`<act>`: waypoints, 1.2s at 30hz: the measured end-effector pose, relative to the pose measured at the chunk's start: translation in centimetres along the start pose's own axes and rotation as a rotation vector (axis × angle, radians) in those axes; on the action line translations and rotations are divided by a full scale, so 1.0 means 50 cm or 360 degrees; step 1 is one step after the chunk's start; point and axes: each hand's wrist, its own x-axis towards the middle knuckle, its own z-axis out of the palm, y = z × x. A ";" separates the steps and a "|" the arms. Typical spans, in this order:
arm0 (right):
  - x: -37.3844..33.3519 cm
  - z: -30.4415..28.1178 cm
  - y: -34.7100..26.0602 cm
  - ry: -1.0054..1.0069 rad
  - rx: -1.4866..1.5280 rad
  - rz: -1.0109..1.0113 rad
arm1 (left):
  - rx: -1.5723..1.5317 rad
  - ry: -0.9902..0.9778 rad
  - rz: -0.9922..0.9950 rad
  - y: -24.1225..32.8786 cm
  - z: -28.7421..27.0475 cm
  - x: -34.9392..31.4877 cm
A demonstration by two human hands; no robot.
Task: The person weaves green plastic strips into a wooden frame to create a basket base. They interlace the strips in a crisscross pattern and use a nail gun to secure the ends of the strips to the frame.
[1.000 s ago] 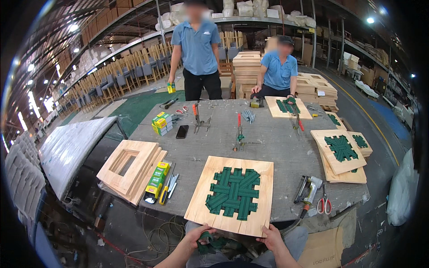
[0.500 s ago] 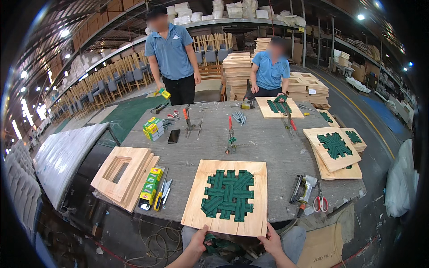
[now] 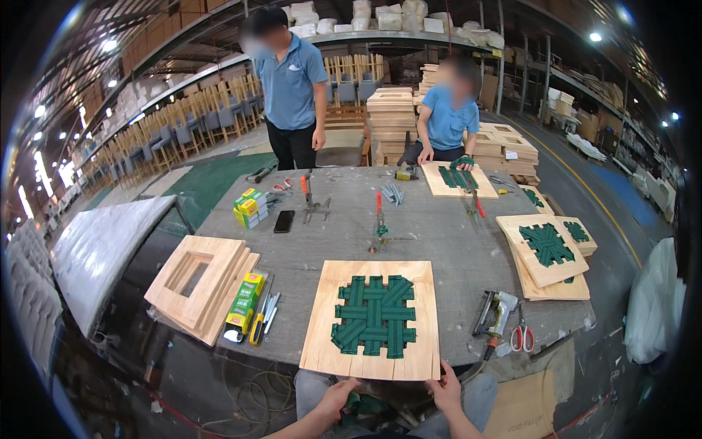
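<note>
A square wooden board (image 3: 313, 322) lies at the table's near edge, its front overhanging my lap. Dark green webbing strips (image 3: 374, 314), woven crosswise, cover its middle. My right hand (image 3: 446, 395) grips the board's near right corner, thumb up along the edge. Just below the near edge is my left hand (image 3: 335, 401), its fingers pointing right; most of them are hidden, and whether they touch the board I cannot tell. Loose green webbing (image 3: 363, 407) hangs in the shade over my lap, between the two hands.
Left stand stacked wooden frames (image 3: 164, 289), a yellow-green box (image 3: 245, 304) and a yellow cutter (image 3: 257, 329). Right are a staple gun (image 3: 501, 314), red-handled scissors (image 3: 522, 338) and webbed boards (image 3: 523, 256). Clamps (image 3: 379, 219) rise mid-table. One co-worker (image 3: 296, 88) stands; another (image 3: 450, 121) sits behind a board.
The board has turned slightly and shifted a little. My left hand has slid right, its thumb leaving the board's edge. The standing co-worker has turned leftward; the seated one leans over their board.
</note>
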 end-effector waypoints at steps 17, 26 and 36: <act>0.262 0.040 -0.329 0.0113 -0.0777 -0.0894 | 0.2197 0.0903 0.1895 0.315 -0.052 0.205; 0.696 0.322 -0.588 -0.0112 -0.0950 -0.1470 | 0.2288 0.0804 0.1876 0.304 -0.076 0.244; 1.076 0.534 -0.627 -0.0063 -0.1712 -0.1023 | 0.2162 0.0654 0.1927 0.330 -0.071 0.263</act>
